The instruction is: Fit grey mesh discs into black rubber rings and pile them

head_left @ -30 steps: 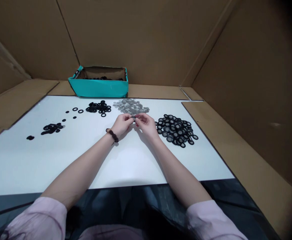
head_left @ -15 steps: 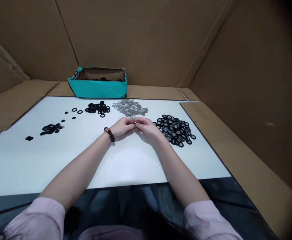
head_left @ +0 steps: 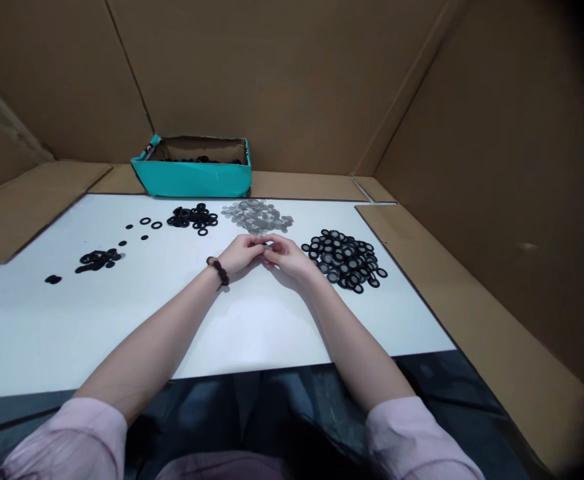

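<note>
A: Step in hand?
B: Fingertip work on one part, I'd judge. Left hand [head_left: 239,255] and right hand [head_left: 293,259] together, pinched on a small piece [head_left: 266,247], mostly hidden.
A: Where?
B: Above the worktop [head_left: 252,327], near side of the grey discs [head_left: 259,219]. Black-rimmed discs [head_left: 345,268] right.
A: Next move calls for?
B: Probably steady, light two-handed pressure; can't tell how the piece sits.

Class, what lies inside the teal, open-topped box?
Small black pieces show inside the teal box, before its brown inner back; its front side hides the bottom and anything lower.
</note>
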`<state>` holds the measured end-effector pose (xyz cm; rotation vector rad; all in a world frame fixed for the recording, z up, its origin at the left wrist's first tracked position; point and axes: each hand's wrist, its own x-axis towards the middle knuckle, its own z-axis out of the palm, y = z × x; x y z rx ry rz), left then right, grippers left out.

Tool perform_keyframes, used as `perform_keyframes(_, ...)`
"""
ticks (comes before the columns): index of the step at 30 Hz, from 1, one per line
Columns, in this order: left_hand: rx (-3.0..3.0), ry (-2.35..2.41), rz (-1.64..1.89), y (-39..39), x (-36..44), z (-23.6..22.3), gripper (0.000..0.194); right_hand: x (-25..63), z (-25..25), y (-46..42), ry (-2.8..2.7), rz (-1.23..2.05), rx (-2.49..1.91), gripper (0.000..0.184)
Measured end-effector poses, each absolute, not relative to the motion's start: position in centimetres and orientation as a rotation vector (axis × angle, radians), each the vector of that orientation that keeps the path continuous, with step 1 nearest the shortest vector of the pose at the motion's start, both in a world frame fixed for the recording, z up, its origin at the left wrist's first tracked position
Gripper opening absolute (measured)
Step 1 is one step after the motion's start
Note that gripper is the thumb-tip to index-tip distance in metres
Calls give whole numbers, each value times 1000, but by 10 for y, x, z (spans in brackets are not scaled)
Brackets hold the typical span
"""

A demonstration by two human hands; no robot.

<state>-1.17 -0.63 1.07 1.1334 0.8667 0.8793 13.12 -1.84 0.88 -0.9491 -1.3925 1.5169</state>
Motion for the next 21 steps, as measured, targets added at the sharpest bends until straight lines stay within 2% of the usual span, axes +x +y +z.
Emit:
perform_keyframes(3, 1120, 822, 825, -6, -13, 14, 8, 130, 10, -19, -1351, 1581, -887, 28)
perform_keyframes(5, 1131, 862, 903, -4, -12, 11, 14, 127, 10, -18, -1270, 1490, -975, 28)
perform_keyframes(8, 1191, 936, 967, -2, -12, 7, 21, 125, 12, -15, -1248, 1263, -1138, 18)
perform_keyframes(10, 1242, 930, 898, -3, -13, 7, 18, 128, 15, -14, -1368, 1157, -1173, 11)
perform_keyframes(13, 1262, 899, 803, -4, -13, 8, 14, 132, 17, -14, -1550, 1080, -1191, 12)
perform_keyframes(18, 1200, 962, 1022, -4, -5, 5, 23, 126, 11, -16, -1382, 976, -1252, 15)
perform_keyframes(21, 1252, 899, 936, -6, -4, 3, 19, 127, 11, -15, -1433, 990, -1276, 11)
